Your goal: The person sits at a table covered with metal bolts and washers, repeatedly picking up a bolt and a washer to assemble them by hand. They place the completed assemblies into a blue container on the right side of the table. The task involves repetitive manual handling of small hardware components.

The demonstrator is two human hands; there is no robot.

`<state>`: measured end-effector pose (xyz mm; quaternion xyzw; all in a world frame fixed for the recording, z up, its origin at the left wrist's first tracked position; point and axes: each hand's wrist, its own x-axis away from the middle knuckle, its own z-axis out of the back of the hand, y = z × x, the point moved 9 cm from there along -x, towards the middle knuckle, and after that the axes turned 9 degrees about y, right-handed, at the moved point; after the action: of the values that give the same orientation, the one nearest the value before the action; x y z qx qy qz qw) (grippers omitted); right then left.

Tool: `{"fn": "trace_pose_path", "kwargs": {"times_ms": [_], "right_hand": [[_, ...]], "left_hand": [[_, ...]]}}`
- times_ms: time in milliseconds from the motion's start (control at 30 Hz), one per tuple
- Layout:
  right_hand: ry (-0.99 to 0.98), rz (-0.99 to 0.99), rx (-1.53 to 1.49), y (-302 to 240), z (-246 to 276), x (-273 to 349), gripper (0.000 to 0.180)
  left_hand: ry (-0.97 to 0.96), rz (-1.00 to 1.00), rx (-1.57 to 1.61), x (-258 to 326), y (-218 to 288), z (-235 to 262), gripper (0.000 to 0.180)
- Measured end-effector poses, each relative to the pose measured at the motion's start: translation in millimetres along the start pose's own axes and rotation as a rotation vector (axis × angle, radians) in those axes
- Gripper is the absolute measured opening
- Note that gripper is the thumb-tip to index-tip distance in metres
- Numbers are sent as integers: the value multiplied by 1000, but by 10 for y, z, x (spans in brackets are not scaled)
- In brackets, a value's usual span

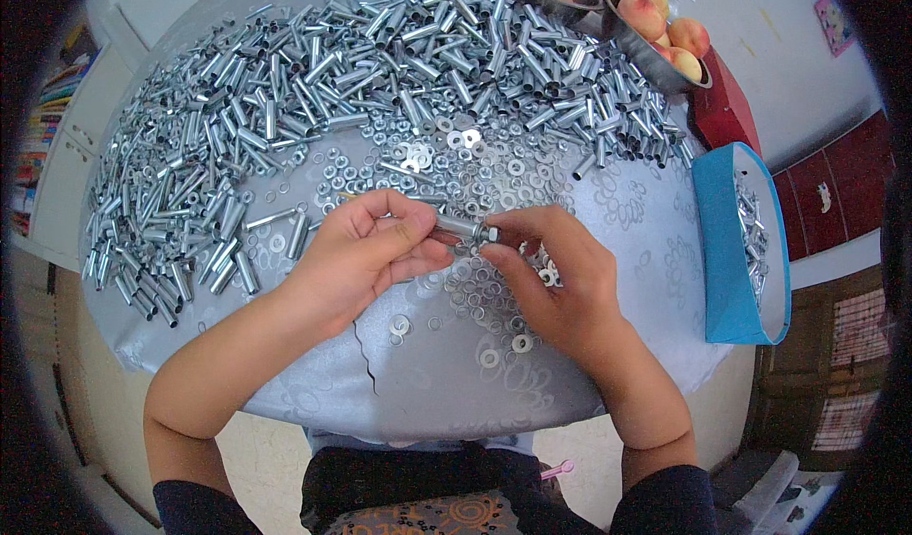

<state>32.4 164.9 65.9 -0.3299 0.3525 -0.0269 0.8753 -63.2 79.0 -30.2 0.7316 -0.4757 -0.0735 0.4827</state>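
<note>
A silvery sleeve anchor (460,226) is held level above the table, between my two hands. My left hand (366,250) is closed on its left part, the thumb pressing from above. At its right end sits a hex nut (490,235), which the thumb and forefinger of my right hand (562,274) pinch. Under and beyond my hands lie many loose washers (516,167) and nuts (350,174). A large heap of metal sleeves (408,50) spreads across the far and left parts of the table.
A blue bin (722,250) with metal parts stands at the right edge of the cloth-covered table (313,373). Steel bowls hold peaches (686,36) at the far right, beside a red box (722,107). Some washers (489,357) lie near the front.
</note>
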Motion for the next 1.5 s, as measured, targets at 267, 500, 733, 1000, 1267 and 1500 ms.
{"fn": "trace_pose_path", "kwargs": {"times_ms": [267,500,733,1000,1267,1500], "right_hand": [[-66,-15,50,6,-40,17,17],[-87,17,83,-35,-42,23,18],[-110,-5,83,-55,-53,15,16],[-190,-406,-159,154,-84,72,12],[-181,-325,-206,67,-151,112,15],[-205,-218,-141,-5,-109,69,21]], "left_hand": [[4,-21,-42,9,10,-19,15],[2,-41,-88,18,19,-34,16],[-5,-67,-154,40,24,-59,16],[-37,-306,-316,172,156,-194,19],[-98,-263,-654,308,61,-270,42],[-77,-46,-534,263,-14,-215,51]]}}
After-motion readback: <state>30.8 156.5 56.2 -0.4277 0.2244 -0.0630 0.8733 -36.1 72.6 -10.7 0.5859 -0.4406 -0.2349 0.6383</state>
